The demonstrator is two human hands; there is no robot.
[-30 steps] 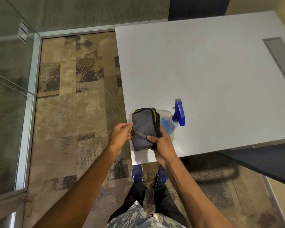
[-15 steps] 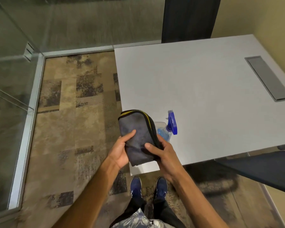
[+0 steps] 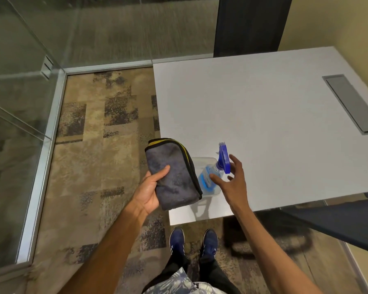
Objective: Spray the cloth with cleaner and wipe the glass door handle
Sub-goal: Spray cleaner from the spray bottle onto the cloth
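Left hand [image 3: 150,190], palm up, clamps a folded grey cloth [image 3: 173,176] with yellow-and-black edging: the thumb presses on the upper face while the remaining fingers lie beneath, hidden by the fabric. The cloth is held above the near left corner of the table, its right edge overlapping the view of the spray bottle. Right hand [image 3: 232,181] is spread, fingers apart and slightly curled, holding nothing; it hovers at the neck of the spray bottle [image 3: 212,171], thumb towards the bottle's shoulder and fingers just beside the blue trigger head. Whether any fingertip touches the bottle cannot be told. The bottle, clear with blue liquid, stands in a shallow clear tray [image 3: 202,161] near the table's front left corner. Both forearms extend forward from the lower frame, bare. The white table [image 3: 263,124] carries a grey recessed cover [image 3: 352,102] at its far right. Patterned brown carpet [image 3: 94,166] lies to the left, bounded by glass panels [image 3: 15,102] in metal frames. Blue shoes [image 3: 176,240] stand below the table edge.
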